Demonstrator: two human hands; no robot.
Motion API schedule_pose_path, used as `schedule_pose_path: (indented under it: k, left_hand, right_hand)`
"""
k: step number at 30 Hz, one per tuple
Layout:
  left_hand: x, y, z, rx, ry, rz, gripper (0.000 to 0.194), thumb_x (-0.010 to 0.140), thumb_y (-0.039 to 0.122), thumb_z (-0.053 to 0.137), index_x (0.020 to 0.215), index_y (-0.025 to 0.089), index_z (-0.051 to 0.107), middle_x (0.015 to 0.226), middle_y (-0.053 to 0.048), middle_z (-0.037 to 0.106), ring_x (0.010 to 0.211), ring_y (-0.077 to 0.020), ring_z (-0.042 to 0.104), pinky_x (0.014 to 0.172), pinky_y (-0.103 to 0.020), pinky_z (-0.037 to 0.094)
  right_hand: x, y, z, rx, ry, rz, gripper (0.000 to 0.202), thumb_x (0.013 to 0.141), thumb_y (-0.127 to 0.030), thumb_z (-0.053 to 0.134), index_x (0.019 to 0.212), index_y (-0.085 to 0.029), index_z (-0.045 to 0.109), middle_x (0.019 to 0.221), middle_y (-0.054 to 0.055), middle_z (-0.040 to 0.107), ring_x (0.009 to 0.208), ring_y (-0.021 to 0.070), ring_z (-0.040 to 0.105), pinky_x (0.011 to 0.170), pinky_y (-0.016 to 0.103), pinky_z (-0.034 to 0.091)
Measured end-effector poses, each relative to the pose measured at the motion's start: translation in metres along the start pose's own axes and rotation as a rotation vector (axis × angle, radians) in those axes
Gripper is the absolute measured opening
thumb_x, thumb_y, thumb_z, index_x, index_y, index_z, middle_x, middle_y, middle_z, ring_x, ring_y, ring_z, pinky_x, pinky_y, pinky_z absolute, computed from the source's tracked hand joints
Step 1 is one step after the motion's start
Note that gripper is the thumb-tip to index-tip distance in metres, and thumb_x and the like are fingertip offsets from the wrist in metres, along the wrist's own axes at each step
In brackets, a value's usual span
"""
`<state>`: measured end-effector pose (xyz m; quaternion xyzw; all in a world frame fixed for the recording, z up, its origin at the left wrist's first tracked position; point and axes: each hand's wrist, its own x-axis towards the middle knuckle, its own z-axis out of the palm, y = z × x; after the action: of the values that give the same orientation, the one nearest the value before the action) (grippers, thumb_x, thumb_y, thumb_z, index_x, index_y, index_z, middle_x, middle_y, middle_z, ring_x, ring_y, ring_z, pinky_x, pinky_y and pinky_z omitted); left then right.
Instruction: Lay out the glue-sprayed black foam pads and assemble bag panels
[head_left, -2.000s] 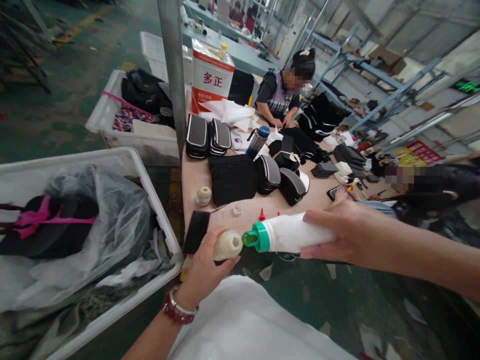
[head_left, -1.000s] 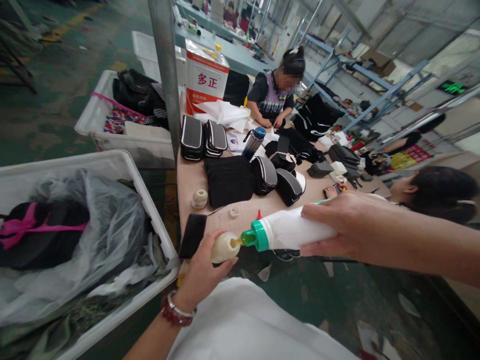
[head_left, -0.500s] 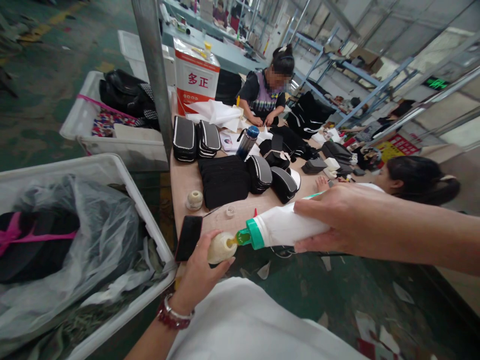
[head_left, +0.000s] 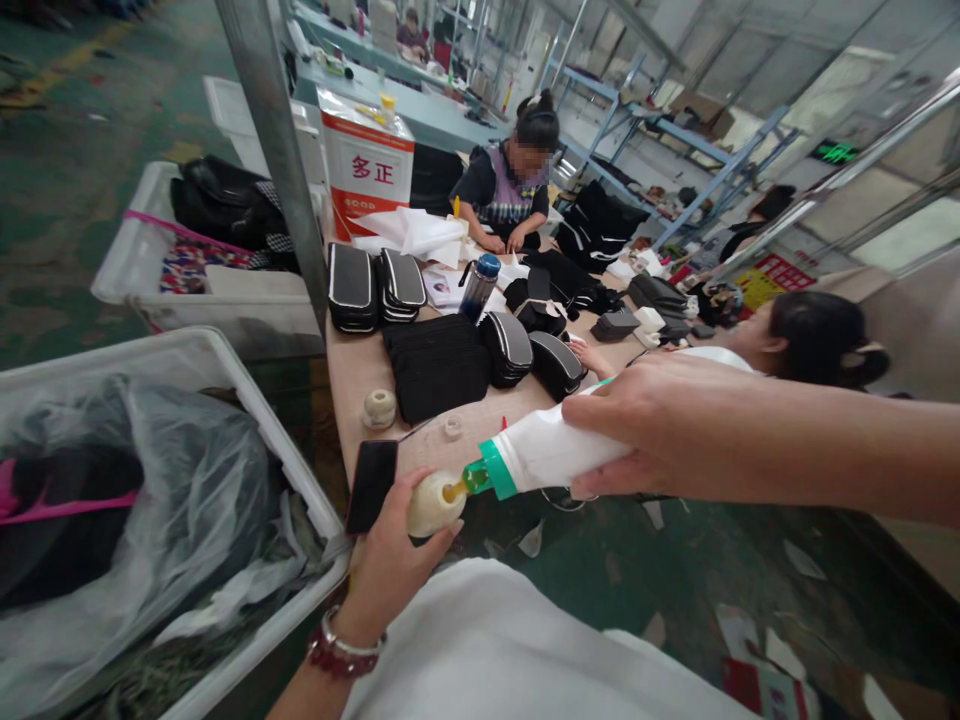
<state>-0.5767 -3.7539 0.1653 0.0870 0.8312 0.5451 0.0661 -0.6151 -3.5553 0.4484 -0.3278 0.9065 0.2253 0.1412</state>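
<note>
My left hand [head_left: 397, 550] is closed around a small round cream-coloured pot [head_left: 433, 505] with a hole in its top, tilted toward the right. In my right hand [head_left: 637, 425] is a white squeeze bottle [head_left: 551, 450] with a green collar, held nearly level. Its yellowish nozzle [head_left: 459, 488] points left into the mouth of the pot. Amber liquid shows inside the clear green tip. A dark phone [head_left: 373, 487] lies on the table just beyond my left hand. Behind it stands a second, similar cream pot [head_left: 379, 409], next to a small clear ring-shaped piece [head_left: 452, 428].
The table [head_left: 352, 365] bears stacked black-and-grey cases [head_left: 352, 285], black fabric pieces [head_left: 435, 365] and a blue-capped bottle [head_left: 480, 285]. A white-and-orange tin [head_left: 367, 165] stands behind. White bins [head_left: 225, 350] fill the left, beside a metal post [head_left: 274, 130]. Co-workers sit across and at the right.
The view has shifted, so most things appear further left. My hands keep the nozzle at the pot's mouth. A co-worker's hand has moved left to a black-and-grey case.
</note>
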Motion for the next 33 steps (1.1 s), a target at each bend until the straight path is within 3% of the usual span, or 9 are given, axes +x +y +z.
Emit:
schedule_pose_path:
  k: [12,22,33]
  left_hand:
    - [0.005,0.005,0.003,-0.002,0.025,-0.012,0.057,0.071,0.041,0.062,0.121,0.021,0.045,0.113,-0.007,0.057,0.101,-0.023,0.058,0.092,-0.04,0.044]
    - [0.006,0.005,0.002,0.007,0.017,-0.025,0.057,0.071,0.041,0.062,0.122,0.022,0.044,0.113,-0.007,0.058,0.101,-0.0225,0.058,0.09,-0.038,0.045]
    - [0.004,0.006,0.002,0.009,0.026,-0.023,0.056,0.072,0.04,0.062,0.121,0.022,0.044,0.115,-0.006,0.058,0.101,-0.0219,0.058,0.089,-0.037,0.045]
  right_hand:
    - [0.009,-0.001,-0.009,0.029,-0.15,0.093,0.03,0.076,-0.052,0.06,0.087,-0.024,0.064,0.064,0.003,0.063,0.055,0.0197,0.057,0.048,0.028,0.026]
    - [0.012,0.0,-0.012,0.057,-0.164,0.053,0.03,0.076,-0.048,0.06,0.09,-0.022,0.064,0.067,0.007,0.066,0.067,0.0243,0.061,0.053,0.029,0.033]
    - [0.012,-0.002,-0.01,0.012,-0.131,0.044,0.027,0.075,-0.048,0.062,0.087,-0.024,0.064,0.057,0.003,0.063,0.051,0.0196,0.057,0.051,0.028,0.029]
